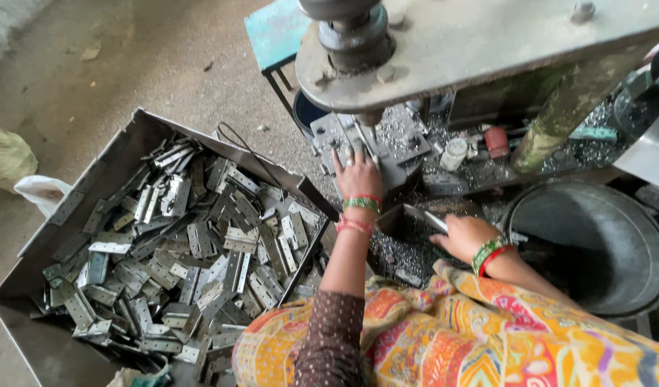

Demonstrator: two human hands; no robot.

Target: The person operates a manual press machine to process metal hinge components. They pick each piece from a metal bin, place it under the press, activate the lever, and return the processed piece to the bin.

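We saw a metal tray heaped with steel hinges at left. The left hand lay open, fingers spread on the press die; the right hand gripped a metal piece beside a dark basin.

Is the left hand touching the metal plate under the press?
Touching. The head view shows the left hand lying flat on the metal plate, fingers spread, with no gap.

floor: concrete | on it: metal tray of hinge plates, teal stool, probably sacks
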